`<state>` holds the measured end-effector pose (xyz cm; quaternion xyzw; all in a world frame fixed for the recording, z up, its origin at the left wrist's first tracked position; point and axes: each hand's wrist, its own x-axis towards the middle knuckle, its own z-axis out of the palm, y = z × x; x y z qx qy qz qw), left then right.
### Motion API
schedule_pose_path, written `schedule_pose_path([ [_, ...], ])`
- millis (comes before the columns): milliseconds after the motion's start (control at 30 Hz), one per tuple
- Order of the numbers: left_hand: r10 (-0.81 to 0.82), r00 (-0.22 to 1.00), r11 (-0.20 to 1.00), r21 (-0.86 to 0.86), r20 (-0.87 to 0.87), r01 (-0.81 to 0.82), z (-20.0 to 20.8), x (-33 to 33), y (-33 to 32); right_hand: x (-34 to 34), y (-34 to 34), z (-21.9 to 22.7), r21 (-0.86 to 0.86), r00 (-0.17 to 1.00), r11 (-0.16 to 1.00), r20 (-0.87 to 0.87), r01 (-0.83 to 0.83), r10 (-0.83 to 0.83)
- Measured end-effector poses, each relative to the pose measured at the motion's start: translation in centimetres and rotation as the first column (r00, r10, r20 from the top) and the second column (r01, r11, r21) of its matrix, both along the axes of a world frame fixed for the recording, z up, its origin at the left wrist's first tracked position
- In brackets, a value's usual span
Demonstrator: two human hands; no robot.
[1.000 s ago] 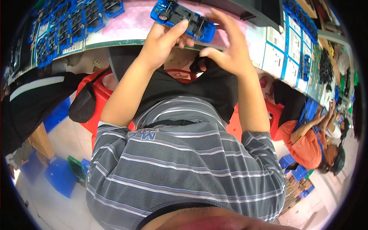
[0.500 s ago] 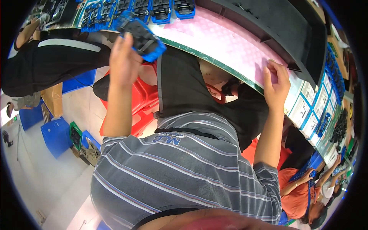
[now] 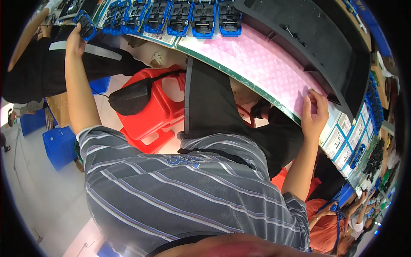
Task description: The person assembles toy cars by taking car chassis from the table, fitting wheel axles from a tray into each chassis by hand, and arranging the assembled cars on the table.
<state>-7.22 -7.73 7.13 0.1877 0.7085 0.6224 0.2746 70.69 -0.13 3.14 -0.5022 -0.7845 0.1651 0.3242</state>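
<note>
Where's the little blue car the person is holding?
In the head view, the blue car is at the upper left, in the left hand, just left of the row of upside-down blue cars.

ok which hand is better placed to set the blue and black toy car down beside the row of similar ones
Left, most likely: the left hand holds that toy car near the left end of the row. The right hand looks empty and is farther off, by the black plastic tray.
</note>
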Motion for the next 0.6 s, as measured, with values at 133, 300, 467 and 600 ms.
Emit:
schedule_pose_path([
  [133,-0.039,0.999,0.984,-0.175,-0.023,0.034,-1.0,-3.7,3.4,0.1,0.2,-0.3,-0.027,1.000,0.999,-0.003,0.022,-0.022],
  [300,-0.264,0.964,0.912,-0.315,0.040,0.262,-3.7,-3.3,6.4,-0.3,0.1,-0.2,-0.031,0.999,0.999,0.005,0.037,-0.037],
  [467,-0.269,0.827,0.808,-0.584,-0.494,-0.086,-7.2,-4.5,9.1,0.3,0.0,-0.2,-0.032,0.998,0.998,0.010,0.059,-0.059],
  [600,-0.525,0.418,0.600,-0.671,-0.741,-0.435,-8.6,-6.6,7.9,1.1,0.5,-1.2,0.047,0.998,0.998,0.042,0.050,-0.052],
])
